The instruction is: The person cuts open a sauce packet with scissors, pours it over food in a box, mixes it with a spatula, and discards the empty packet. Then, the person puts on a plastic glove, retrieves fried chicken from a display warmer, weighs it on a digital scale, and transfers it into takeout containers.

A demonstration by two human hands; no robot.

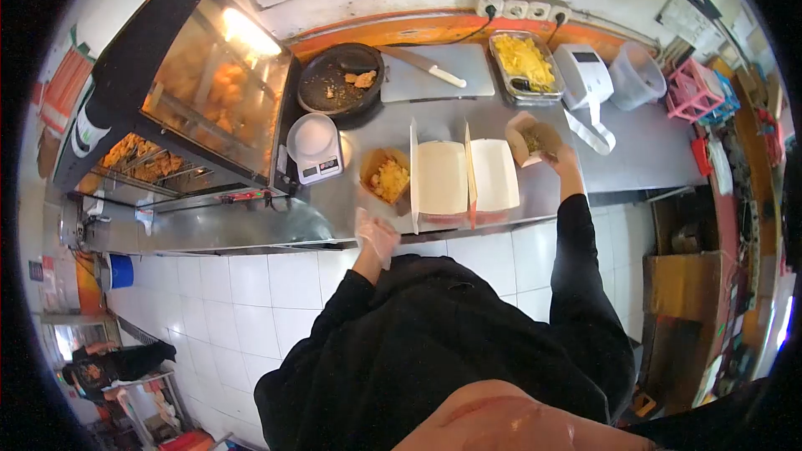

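My left hand (378,238), in a clear plastic glove, hovers at the counter's front edge with its fingers partly spread and nothing visible in them. Just beyond it stands a brown paper box (387,175) with yellow, crumbly food inside. Two open takeaway boxes, a left one (441,177) and a right one (494,174), stand side by side between my hands, pale inside with raised lids. At the right, my bare right hand (563,161) has its fingers bent over the rim of another brown paper box (526,153), which contains dark greenish bits. The fingertips are partly hidden.
A lit warming cabinet (209,92) with fried food fills the left. Behind are a scale (315,150), a black bowl (322,83), a knife (439,72) on a cutting board (401,83), a container of yellow food (524,64) and a label printer (583,75). Another person (117,367) is at lower left.
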